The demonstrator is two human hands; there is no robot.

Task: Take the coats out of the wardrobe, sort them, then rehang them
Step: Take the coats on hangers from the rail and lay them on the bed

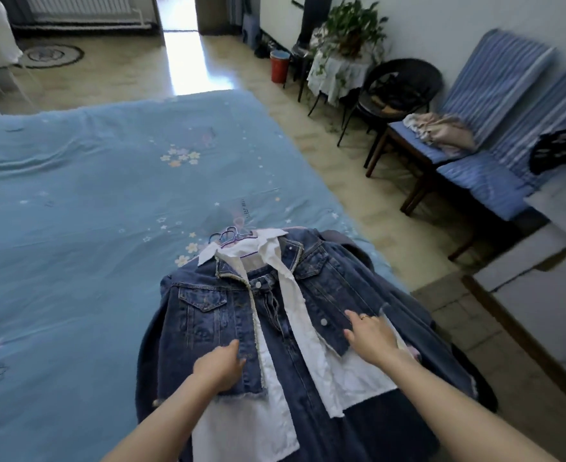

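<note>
— Both forearms reach in from the bottom edge, and the hands are down on the clothes. What is the left hand (220, 365) doing?

— It holds the left front panel of the cropped denim jacket (205, 315), fingers curled over the cloth near the frayed hem.

— And the right hand (370, 333)?

— Fingers lie fairly straight, pressed flat on the jacket's other front panel, near a pale button. A ring shows on one finger.

— How do the coats look?

— The jacket is dark blue denim with flap chest pockets and raw, whitish edges along the front opening and the hem. It lies open over a white shirt (258, 425) with a wide collar, and a long denim piece runs down the middle of the shirt. More dark denim spreads out underneath, to the right.

— Where is the pile?

— On the near corner of the bed (75, 195), which has a light blue cover printed with small flowers and stars. Hangers (230, 235) with bluish-purple hooks poke out past the collar.

— Anything else nearby?

— Two chairs with blue striped cushions (495, 78) stand along the right wall, one with a pinkish garment (441, 131) on the seat.
</note>
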